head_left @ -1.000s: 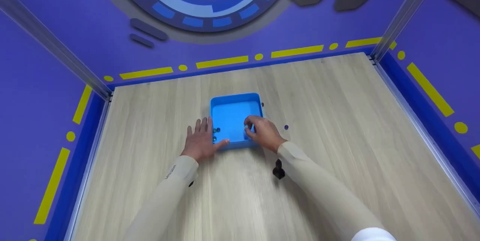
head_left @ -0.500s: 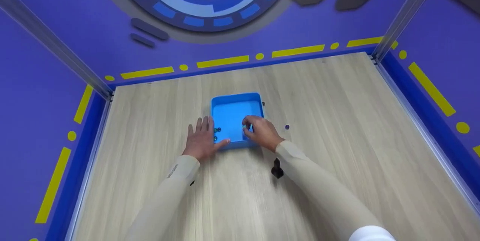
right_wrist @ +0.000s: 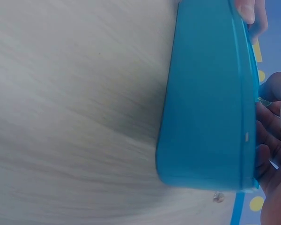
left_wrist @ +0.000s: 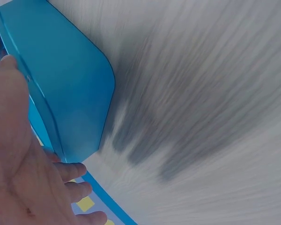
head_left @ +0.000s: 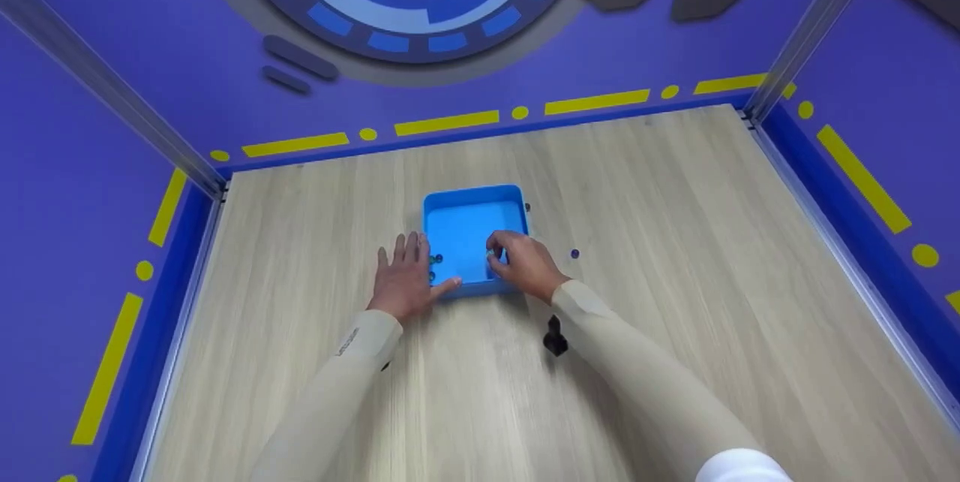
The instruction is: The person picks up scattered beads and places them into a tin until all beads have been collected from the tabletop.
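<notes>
A blue square bin (head_left: pixel 469 200) stands on the wooden table in the head view. My left hand (head_left: pixel 405 283) rests at its front left corner, fingers straight along the left side and thumb laid over the front rim. Over the bin's right side, my right hand (head_left: pixel 525 264) pinches a small glassy marble (right_wrist: pixel 263 101) between thumb and forefinger; the fingers mostly cover it. Inside the bin, several dark marbles (head_left: pixel 439 258) lie near the left wall, beside the left hand.
One dark marble (head_left: pixel 575 254) lies on the table right of the bin. Another marble (head_left: pixel 527 207) sits close against the bin's outer right side. A black device (head_left: pixel 555 339) sticks out by the right sleeve. Purple panels (head_left: pixel 442 103) enclose the wooden table (head_left: pixel 660 182).
Both hands keep nearly the same pose at the bin, with the right hand still pinching the marble. The view has shifted very slightly.
</notes>
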Available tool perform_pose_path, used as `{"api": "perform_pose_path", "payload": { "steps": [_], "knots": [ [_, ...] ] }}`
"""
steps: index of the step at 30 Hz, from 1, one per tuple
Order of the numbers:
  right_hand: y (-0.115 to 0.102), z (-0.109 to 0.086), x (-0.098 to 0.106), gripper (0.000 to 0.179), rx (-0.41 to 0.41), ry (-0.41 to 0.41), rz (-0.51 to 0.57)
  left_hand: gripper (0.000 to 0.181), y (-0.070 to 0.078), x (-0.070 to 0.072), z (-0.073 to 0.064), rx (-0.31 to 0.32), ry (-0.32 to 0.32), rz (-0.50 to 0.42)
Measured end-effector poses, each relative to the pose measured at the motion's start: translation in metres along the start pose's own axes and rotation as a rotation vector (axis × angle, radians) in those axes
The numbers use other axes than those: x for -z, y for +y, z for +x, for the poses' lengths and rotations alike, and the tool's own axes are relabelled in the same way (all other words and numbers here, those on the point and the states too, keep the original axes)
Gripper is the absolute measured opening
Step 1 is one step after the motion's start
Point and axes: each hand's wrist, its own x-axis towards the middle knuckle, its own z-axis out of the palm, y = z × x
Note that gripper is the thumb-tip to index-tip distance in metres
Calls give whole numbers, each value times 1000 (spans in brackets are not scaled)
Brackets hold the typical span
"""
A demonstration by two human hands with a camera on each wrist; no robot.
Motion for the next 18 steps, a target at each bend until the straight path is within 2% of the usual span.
{"api": "perform_pose_path", "payload": {
  "steps": [6,10,18],
  "knots": [
    [3,-1,-3,12,-27,16,11,105,0,1,0,15,-18,-3],
    [5,0,-6,11,-13,33,-2,104,1,1,0,20,-23,1],
    [12,1,-13,16,52,78,-55,103,2,-1,-2,2,11,10]
  ]
}}
